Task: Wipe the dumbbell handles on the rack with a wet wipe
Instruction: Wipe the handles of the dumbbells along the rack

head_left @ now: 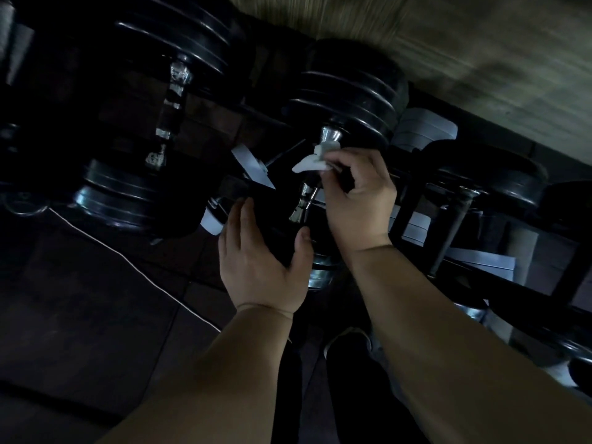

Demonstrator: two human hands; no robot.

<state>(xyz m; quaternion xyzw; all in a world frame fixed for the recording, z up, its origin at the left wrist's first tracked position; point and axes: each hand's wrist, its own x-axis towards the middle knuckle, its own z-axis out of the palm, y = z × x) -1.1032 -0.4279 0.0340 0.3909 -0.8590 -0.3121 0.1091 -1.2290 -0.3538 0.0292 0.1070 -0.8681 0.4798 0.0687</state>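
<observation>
The scene is dim and tilted. A black dumbbell (349, 91) lies on the rack with its chrome handle (307, 200) running down toward me. My right hand (355, 200) pinches a crumpled white wet wipe (312, 163) against the upper part of that handle, just below the far weight head. My left hand (259, 257) cups the near black weight head of the same dumbbell, fingers and thumb spread round its edge. A second dumbbell (134, 193) with a chrome handle (169, 107) lies to the left.
A further dumbbell (490, 181) sits on the right, on the black rack frame (407, 216). White labels (253, 166) are fixed to the rack. A thin white cable (128, 254) crosses the dark tiled floor at the left. A pale wall is behind.
</observation>
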